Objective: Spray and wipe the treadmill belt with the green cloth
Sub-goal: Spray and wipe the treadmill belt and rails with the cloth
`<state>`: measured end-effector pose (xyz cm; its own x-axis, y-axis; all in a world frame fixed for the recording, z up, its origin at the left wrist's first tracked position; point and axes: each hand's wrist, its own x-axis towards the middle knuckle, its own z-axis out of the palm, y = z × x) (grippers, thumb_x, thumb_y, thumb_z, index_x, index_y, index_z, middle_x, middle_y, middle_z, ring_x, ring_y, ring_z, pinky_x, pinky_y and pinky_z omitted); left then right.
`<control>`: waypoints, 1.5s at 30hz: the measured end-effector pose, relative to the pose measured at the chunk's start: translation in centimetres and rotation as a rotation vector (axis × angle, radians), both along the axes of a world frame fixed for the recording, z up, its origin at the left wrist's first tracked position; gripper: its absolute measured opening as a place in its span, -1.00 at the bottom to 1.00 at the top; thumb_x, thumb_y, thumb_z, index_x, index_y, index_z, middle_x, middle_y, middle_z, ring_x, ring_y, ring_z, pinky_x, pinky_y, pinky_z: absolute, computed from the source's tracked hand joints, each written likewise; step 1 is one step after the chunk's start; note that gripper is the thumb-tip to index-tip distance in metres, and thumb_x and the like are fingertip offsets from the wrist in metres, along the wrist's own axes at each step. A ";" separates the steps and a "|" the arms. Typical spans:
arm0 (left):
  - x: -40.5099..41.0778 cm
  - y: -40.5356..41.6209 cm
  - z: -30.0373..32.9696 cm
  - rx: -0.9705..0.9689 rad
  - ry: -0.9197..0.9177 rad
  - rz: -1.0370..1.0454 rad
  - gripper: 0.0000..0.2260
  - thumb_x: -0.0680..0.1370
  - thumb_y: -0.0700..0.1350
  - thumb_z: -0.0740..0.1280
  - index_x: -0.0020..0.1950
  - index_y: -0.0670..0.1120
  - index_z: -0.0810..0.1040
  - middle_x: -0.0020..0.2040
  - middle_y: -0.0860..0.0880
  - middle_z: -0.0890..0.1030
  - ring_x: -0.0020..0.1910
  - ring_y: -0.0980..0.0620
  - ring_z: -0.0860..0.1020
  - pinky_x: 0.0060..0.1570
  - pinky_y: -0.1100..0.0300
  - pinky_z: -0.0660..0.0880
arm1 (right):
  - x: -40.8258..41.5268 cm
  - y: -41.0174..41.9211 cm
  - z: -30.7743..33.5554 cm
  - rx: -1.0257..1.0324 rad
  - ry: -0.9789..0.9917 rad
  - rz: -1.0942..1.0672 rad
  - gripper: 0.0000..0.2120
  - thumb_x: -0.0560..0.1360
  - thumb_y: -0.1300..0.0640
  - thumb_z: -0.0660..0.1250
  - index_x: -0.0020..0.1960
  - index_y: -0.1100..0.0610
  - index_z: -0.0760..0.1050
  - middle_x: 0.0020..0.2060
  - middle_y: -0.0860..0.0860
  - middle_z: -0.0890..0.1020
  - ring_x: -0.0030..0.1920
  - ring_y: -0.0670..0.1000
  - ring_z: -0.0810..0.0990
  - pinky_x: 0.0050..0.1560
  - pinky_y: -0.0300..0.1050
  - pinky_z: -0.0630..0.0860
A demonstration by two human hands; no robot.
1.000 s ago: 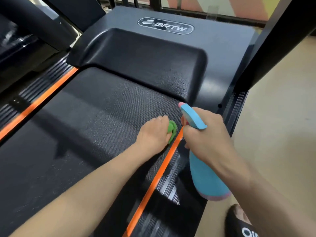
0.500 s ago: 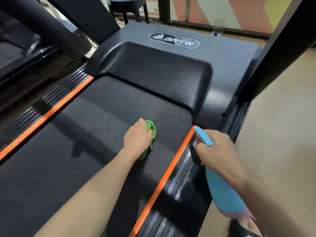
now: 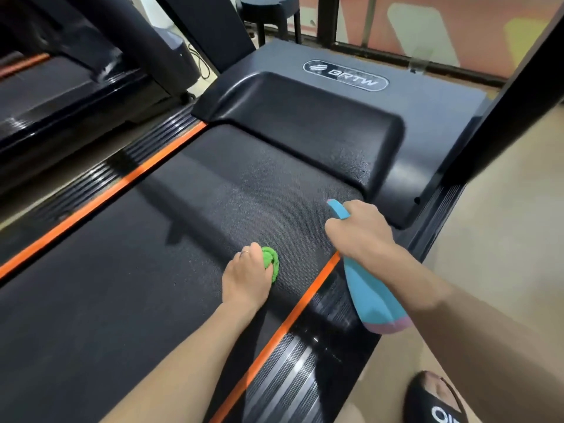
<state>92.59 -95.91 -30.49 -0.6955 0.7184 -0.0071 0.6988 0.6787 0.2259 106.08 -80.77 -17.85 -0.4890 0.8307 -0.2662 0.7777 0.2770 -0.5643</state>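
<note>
On the belt (image 3: 152,285), the left hand (image 3: 245,280) is pressing the bunched cloth (image 3: 271,264), unwiped belt lying leftward, while the right hand (image 3: 360,236) is gripping the bottle (image 3: 372,300).

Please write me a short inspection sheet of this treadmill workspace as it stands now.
Surface: treadmill belt, black, textured, orange side strips.
Job's things: green cloth bunched on the belt; blue spray bottle held over the right side rail.
Clutter: nothing seen.
Grippers: left hand presses the cloth; right hand grips the bottle's neck.
Cables: thin cable on the floor beyond the treadmill.
Surroundings: motor cover, black stool, second treadmill at left.
</note>
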 end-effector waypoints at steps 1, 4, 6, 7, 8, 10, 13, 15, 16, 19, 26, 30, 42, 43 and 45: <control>0.1 0.0 -0.1 0.002 0.012 0.000 -0.81 0.57 0.04 0.29 -0.02 -0.05 0.36 -0.01 -0.08 0.57 -0.01 -0.10 0.56 -0.04 0.04 0.46 | -0.2 -0.1 0.1 0.003 -0.002 0.017 -0.93 0.41 0.14 0.25 -0.19 0.15 0.42 -0.18 0.06 0.58 -0.09 0.23 0.58 -0.08 -0.04 0.50; 0.0 0.2 -0.3 0.006 0.032 0.006 -0.80 0.57 0.05 0.29 0.00 -0.06 0.38 0.00 -0.08 0.56 0.01 -0.09 0.57 -0.03 0.06 0.46 | -1.3 -0.5 0.4 -0.003 -0.027 0.107 -0.90 0.40 0.14 0.26 -0.13 0.15 0.48 -0.15 0.06 0.61 -0.09 0.21 0.59 -0.09 -0.05 0.50; -0.1 0.2 -0.5 -0.001 0.039 0.007 -0.79 0.56 0.06 0.30 0.02 -0.06 0.38 0.00 -0.08 0.56 0.01 -0.10 0.57 -0.03 0.05 0.46 | -2.2 -1.1 0.5 -0.002 -0.019 0.165 -0.88 0.40 0.11 0.26 -0.13 0.15 0.49 -0.15 0.08 0.63 -0.09 0.23 0.61 -0.05 -0.03 0.54; -0.1 0.2 -0.7 -0.005 0.040 0.009 -0.78 0.56 0.06 0.29 0.02 -0.06 0.38 0.00 -0.08 0.56 0.01 -0.10 0.57 -0.03 0.05 0.46 | -2.7 -1.4 0.5 -0.008 -0.013 0.193 -0.85 0.39 0.08 0.25 -0.13 0.15 0.49 -0.16 0.08 0.63 -0.10 0.23 0.62 -0.03 -0.03 0.56; -0.1 0.3 -0.7 -0.008 0.035 0.012 -0.79 0.56 0.05 0.29 0.02 -0.06 0.38 0.00 -0.08 0.56 0.00 -0.10 0.57 -0.04 0.04 0.46 | -3.0 -1.7 0.6 -0.020 -0.007 0.212 -0.80 0.35 0.04 0.22 -0.14 0.15 0.49 -0.17 0.08 0.63 -0.11 0.23 0.63 -0.02 -0.02 0.58; -0.1 0.3 -0.7 -0.003 0.018 0.012 -0.80 0.56 0.04 0.29 0.02 -0.06 0.38 0.00 -0.08 0.56 0.00 -0.11 0.57 -0.04 0.04 0.47 | -3.0 -1.8 0.6 -0.041 0.017 0.216 -0.74 0.27 0.01 0.17 -0.16 0.15 0.47 -0.19 0.08 0.63 -0.14 0.23 0.66 -0.03 -0.01 0.60; -0.5 0.2 -0.7 0.011 0.028 -0.039 -0.80 0.57 0.03 0.29 0.00 -0.07 0.37 -0.03 -0.09 0.55 -0.04 -0.11 0.56 -0.11 0.06 0.44 | -1.5 -0.9 0.4 -0.041 0.080 0.148 -0.73 0.23 0.04 0.16 -0.17 0.15 0.47 -0.23 0.06 0.62 -0.18 0.21 0.66 -0.06 0.04 0.63; -1.1 0.6 -0.7 0.042 0.038 -0.104 -0.79 0.57 0.02 0.29 -0.01 -0.10 0.37 -0.06 -0.10 0.53 -0.08 -0.12 0.55 -0.19 0.08 0.37 | 0.1 0.0 0.0 0.012 0.135 0.083 -0.74 0.19 0.04 0.13 -0.21 0.17 0.43 -0.27 0.05 0.58 -0.17 0.23 0.62 -0.07 0.08 0.61; -1.4 1.3 -0.6 0.054 0.046 -0.123 -0.79 0.57 0.02 0.29 0.00 -0.11 0.37 -0.06 -0.10 0.53 -0.08 -0.13 0.55 -0.19 0.08 0.36 | 0.8 0.3 -0.2 0.056 0.168 0.054 -0.74 0.19 0.05 0.13 -0.22 0.18 0.41 -0.30 0.06 0.56 -0.18 0.25 0.59 -0.09 0.09 0.60; -2.7 5.7 -0.3 0.026 0.059 -0.077 -0.77 0.59 0.04 0.26 0.07 -0.10 0.37 0.03 -0.10 0.52 0.01 -0.12 0.55 -0.07 0.03 0.45 | 2.3 1.3 -0.7 0.137 0.324 -0.027 -0.81 0.22 0.11 0.14 -0.25 0.19 0.39 -0.36 0.11 0.53 -0.25 0.29 0.55 -0.20 0.18 0.60; -8.1 18.6 -1.0 0.049 0.084 -0.045 -0.77 0.61 -0.01 0.23 0.13 -0.15 0.37 0.10 -0.17 0.54 0.06 -0.20 0.55 -0.11 -0.01 0.41 | 2.3 1.3 -1.3 0.242 0.383 -0.043 -0.83 0.28 0.09 0.15 -0.22 0.16 0.41 -0.40 0.09 0.52 -0.31 0.26 0.50 -0.27 0.16 0.53; -9.1 21.4 -0.2 0.037 0.098 0.001 -0.79 0.62 -0.03 0.21 0.14 -0.15 0.36 0.13 -0.17 0.53 0.08 -0.20 0.54 -0.12 0.01 0.37 | 2.2 1.7 -1.4 0.220 0.375 -0.097 -0.83 0.27 0.11 0.13 -0.23 0.18 0.39 -0.42 0.09 0.51 -0.33 0.25 0.49 -0.28 0.15 0.52; -1.7 13.6 0.0 -0.030 0.126 -0.478 -0.83 0.56 -0.01 0.21 0.01 -0.10 0.35 -0.03 -0.11 0.52 -0.05 -0.18 0.53 -0.19 0.01 0.32 | 1.2 1.3 -1.2 0.245 0.317 -0.009 -0.84 0.35 0.02 0.17 -0.27 0.12 0.31 -0.39 -0.01 0.44 -0.30 0.20 0.43 -0.23 0.06 0.44; -2.1 15.0 -0.1 -0.034 0.140 -0.454 -0.81 0.58 0.00 0.20 0.05 -0.12 0.37 0.00 -0.12 0.53 -0.03 -0.19 0.54 -0.17 -0.01 0.36 | 1.1 1.3 -1.3 0.243 0.316 -0.013 -0.84 0.37 0.03 0.18 -0.27 0.11 0.30 -0.39 -0.01 0.44 -0.29 0.20 0.44 -0.22 0.07 0.45; -3.2 18.1 -0.2 -0.016 0.140 -0.375 -0.74 0.62 0.06 0.19 0.07 -0.14 0.40 0.02 -0.15 0.56 -0.02 -0.21 0.56 -0.14 -0.03 0.40 | 0.9 1.6 -1.4 0.227 0.304 -0.033 -0.86 0.42 0.13 0.24 -0.26 0.12 0.31 -0.37 0.00 0.46 -0.27 0.23 0.45 -0.19 0.07 0.46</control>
